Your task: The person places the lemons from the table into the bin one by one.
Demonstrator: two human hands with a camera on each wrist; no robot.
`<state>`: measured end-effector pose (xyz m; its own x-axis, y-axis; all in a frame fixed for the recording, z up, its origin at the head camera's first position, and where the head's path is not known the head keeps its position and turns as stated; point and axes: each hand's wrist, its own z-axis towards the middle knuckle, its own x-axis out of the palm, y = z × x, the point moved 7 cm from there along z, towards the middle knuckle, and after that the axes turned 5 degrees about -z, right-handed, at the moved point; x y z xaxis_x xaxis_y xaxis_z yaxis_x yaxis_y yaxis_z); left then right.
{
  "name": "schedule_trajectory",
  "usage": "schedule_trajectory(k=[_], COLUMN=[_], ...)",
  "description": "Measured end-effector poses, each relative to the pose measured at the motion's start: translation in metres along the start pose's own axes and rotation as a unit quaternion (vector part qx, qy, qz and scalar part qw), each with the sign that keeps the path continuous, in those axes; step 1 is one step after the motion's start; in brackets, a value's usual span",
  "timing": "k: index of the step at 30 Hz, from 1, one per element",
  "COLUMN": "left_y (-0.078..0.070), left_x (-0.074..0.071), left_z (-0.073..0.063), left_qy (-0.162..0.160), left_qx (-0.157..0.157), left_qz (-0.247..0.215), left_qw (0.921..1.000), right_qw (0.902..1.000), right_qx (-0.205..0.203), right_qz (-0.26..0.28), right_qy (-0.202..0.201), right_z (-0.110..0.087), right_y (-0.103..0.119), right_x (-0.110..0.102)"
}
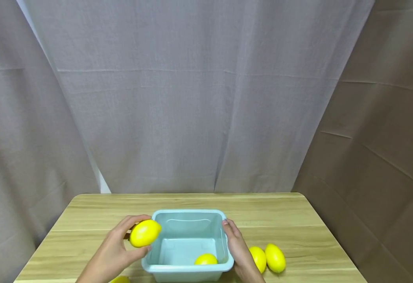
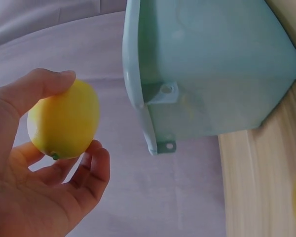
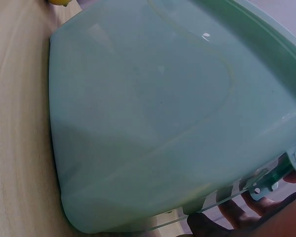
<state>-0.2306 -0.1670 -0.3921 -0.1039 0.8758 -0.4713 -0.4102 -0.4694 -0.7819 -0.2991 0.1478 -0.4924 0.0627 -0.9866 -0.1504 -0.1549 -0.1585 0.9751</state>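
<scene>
Between thumb and fingers, my left hand holds a yellow lemon level with the left rim of a pale blue-green plastic bin. The left wrist view shows the same lemon raised off the table, its small green stem end visible. My right hand grips the bin's right rim, thumb on top; in the right wrist view its fingers reach along the outside wall. One lemon lies inside the bin at the front, partly hidden by the near rim.
Two lemons, one partly behind my right wrist and another beside it, lie on the wooden table right of the bin. Part of one more lemon shows below my left wrist. Grey curtains hang behind the table.
</scene>
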Motion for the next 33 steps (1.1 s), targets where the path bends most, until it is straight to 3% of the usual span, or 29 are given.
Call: schedule_trajectory(k=[13, 23, 33], left_y=[-0.010, -0.018, -0.016], left_x=[0.020, 0.030, 0.047], left_z=[0.006, 0.011, 0.010], left_qy=[0.060, 0.090, 0.128], left_qx=[0.011, 0.054, 0.028], left_qz=[-0.024, -0.012, -0.031], left_qw=[0.9978, 0.9944, 0.9909], right_qw=[1.0000, 1.0000, 1.0000], right_qx=[-0.004, -0.002, -0.003], right_qz=[0.000, -0.002, -0.004], right_qy=[-0.001, 0.003, -0.002], right_z=[0.000, 0.003, 0.002], right_y=[-0.002, 0.000, -0.001], right_x=[0.000, -0.001, -0.002])
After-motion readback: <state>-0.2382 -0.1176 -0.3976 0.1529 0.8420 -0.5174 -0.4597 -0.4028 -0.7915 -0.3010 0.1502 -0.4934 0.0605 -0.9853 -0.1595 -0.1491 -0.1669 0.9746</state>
